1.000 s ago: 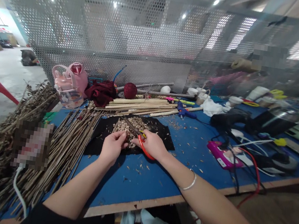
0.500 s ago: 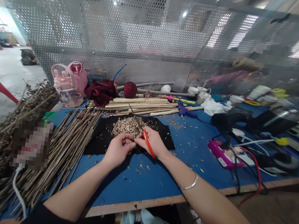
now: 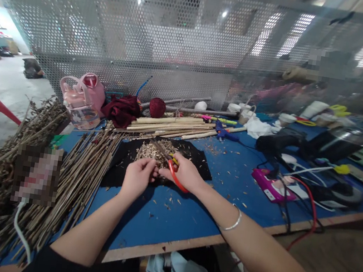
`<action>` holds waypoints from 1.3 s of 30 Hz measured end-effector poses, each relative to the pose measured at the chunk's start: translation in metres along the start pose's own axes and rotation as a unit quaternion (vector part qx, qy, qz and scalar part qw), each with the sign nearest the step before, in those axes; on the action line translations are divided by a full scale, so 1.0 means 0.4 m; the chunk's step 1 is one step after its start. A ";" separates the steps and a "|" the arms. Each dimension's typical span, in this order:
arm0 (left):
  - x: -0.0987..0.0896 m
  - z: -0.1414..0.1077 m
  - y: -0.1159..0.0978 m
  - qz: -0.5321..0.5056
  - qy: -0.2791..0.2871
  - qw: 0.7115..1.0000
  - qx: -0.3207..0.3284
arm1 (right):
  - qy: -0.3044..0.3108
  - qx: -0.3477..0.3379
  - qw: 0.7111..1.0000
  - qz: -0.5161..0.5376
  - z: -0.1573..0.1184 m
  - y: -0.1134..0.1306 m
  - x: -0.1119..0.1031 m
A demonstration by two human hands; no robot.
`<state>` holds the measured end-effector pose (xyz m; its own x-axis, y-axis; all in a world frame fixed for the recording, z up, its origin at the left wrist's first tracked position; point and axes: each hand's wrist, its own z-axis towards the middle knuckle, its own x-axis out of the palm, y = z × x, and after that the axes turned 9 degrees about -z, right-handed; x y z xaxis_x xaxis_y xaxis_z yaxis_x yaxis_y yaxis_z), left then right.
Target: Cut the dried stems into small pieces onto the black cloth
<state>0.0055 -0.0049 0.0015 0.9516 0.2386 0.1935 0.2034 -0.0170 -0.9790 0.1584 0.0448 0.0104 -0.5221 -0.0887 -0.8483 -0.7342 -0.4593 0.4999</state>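
Red-handled scissors [image 3: 176, 179] are in my right hand [image 3: 184, 172], their blades pointing up and left over a heap of pale dried chips [image 3: 153, 149]. My left hand [image 3: 139, 176] is closed in a pinch just left of the right one, at the near side of the heap; whatever its fingertips hold is too small to make out. Both hands are above a black cloth [image 3: 114, 172] spread on the blue table [image 3: 139, 226]. Loose chips lie scattered on the cloth and the table.
Dry stalks [image 3: 78, 179] are piled at the left. Behind the cloth lie pale sticks [image 3: 169, 126], a dark red yarn ball [image 3: 157, 108] and a blue glue gun [image 3: 225, 132]. A pink bottle [image 3: 84, 107] stands back left; a magenta power strip [image 3: 271, 187] with cables is right.
My left hand has moved slightly left, away from the right hand. The scissors have turned in my right hand, and their red handle loop shows more openly.
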 end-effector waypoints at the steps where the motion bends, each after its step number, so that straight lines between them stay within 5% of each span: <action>1: -0.002 0.004 -0.003 -0.021 -0.021 1.000 0.005 | 0.006 -0.008 0.999 -0.040 -0.003 0.004 -0.002; 14: -0.002 0.004 0.011 0.034 -0.054 0.997 0.039 | 0.007 -0.092 0.991 -0.101 -0.014 0.015 0.010; 24: -0.007 0.004 0.023 0.114 -0.044 0.986 0.111 | 0.041 -0.045 0.987 -0.147 -0.017 0.014 0.025; 39: -0.017 0.015 0.023 0.220 -0.048 0.970 0.088 | 0.087 0.036 0.977 -0.194 -0.015 0.023 0.023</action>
<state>-0.0004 -0.0007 -0.0092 0.9097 0.3357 -0.2445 -0.2683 0.0256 -0.9630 0.1493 0.0344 0.0063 -0.1217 -0.0731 -0.9899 -0.8936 -0.4261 0.1413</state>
